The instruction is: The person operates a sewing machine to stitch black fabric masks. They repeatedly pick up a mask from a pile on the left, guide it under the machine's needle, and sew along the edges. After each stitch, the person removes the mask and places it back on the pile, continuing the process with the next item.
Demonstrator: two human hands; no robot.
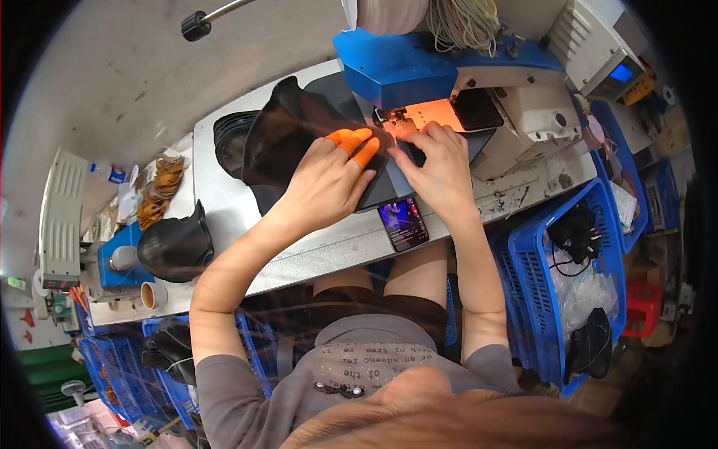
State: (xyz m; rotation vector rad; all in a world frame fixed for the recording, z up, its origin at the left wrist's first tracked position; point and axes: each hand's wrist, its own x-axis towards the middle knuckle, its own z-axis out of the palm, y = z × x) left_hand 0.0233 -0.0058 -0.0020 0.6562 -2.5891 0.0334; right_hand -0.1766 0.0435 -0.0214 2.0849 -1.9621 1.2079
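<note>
a left hand wearing orange finger covers (331, 179) rests at the edge of a large, curved, black sheet of smooth material (280, 138), beside the lit needle area of a blue and white sewing machine (396, 75). the right hand (441, 165) is just across from it, thumb and fingers near the needle. a black smartphone with a lit screen (402, 224) lies at the front edge of a pale grey metal worktable (314, 258). on the right stands a blue slatted plastic basket (527, 280).

One fisheye view looks down from the wearer's head (straight edges bow toward its rim), facing the long, pale-grey metal worktable (232, 206) nearby, with the orange-finger-covered left hand (333, 176) and right hand (443, 172) near mid-picture.
</note>
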